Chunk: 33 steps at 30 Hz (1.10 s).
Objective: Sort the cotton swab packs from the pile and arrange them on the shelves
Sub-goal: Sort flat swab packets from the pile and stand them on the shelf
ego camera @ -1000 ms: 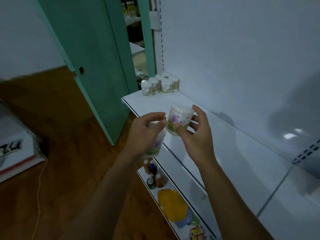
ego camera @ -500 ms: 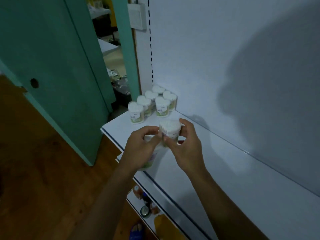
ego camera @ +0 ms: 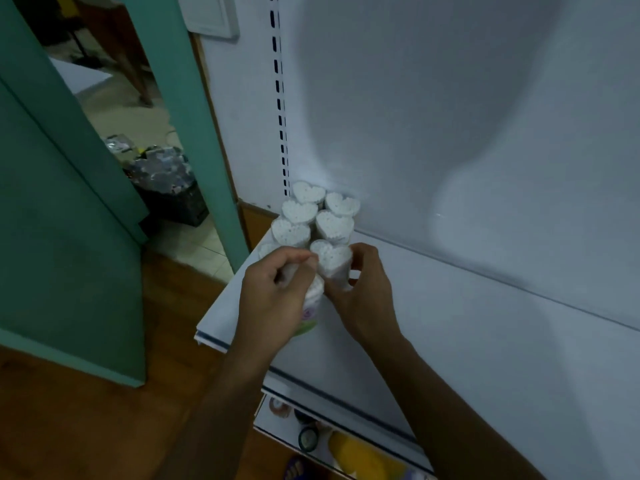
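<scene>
The right hand (ego camera: 360, 296) pinches a heart-topped cotton swab pack (ego camera: 332, 263) upright, lowering it beside the cluster of packs (ego camera: 311, 216) at the shelf (ego camera: 467, 341) corner, likely to extend the row. The left hand (ego camera: 273, 299) grips a second pack (ego camera: 310, 306), seemingly held ready.

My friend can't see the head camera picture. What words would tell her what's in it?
Two hands each hold a heart-shaped cotton swab pack over a white shelf: the right hand sets its pack beside the group of packs standing in the back corner, while the left hand grips another pack. A green door stands open at left.
</scene>
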Motion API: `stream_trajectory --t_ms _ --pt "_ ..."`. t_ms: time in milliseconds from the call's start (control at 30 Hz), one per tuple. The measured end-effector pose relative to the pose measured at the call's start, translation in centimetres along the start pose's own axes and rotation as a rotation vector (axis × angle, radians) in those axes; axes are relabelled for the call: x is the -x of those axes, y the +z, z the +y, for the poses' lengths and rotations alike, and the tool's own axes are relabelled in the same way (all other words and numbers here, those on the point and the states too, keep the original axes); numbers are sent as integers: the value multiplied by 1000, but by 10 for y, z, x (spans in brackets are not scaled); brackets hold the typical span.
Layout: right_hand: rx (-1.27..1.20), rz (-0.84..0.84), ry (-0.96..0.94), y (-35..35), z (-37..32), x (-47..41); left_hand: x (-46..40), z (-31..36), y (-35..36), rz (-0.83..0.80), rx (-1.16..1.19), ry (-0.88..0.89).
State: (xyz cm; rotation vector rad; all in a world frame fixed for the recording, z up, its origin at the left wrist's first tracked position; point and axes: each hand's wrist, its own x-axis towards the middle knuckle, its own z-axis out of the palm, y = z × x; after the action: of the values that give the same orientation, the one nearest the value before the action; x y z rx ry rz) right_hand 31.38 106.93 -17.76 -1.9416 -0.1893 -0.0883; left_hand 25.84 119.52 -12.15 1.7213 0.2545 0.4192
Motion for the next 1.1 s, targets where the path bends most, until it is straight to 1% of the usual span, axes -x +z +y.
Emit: stream_trajectory --t_ms 100,300,467,567,633,667,700,767,833,867,1000,1067,1100 --pt "26 0 44 5 -2 -3 -2 2 -2 -48 39 -15" --pt "99 -8 65 10 -4 -9 -8 3 -2 -93 92 -62" --pt "135 -41 76 8 -5 -15 -6 6 -1 -70 128 -59" --pt "183 1 7 1 -3 -8 -4 9 1 -53 209 -87" --pt "70 74 -22 -8 -8 2 -4 12 0 -62 251 -76" --pt "-26 76 -35 -14 -12 7 -4 14 1 -73 262 -67" --pt "-128 35 -60 -19 -15 12 -4 16 3 -88 270 -55" --pt "-294 -129 -114 -30 -22 22 -5 18 7 -117 280 -25" --pt "-350 -293 -149 -38 -25 28 -4 21 13 -131 273 -3" --pt "-327 -335 -156 -40 -25 30 -4 21 14 -142 276 -1" --pt "-208 -366 -149 -47 -25 27 -6 19 17 -247 298 -25" --pt "-183 -353 -149 -49 -24 25 -11 16 17 -287 225 -3" --pt "-179 -326 -132 -49 -24 26 -15 14 16 -290 132 29"
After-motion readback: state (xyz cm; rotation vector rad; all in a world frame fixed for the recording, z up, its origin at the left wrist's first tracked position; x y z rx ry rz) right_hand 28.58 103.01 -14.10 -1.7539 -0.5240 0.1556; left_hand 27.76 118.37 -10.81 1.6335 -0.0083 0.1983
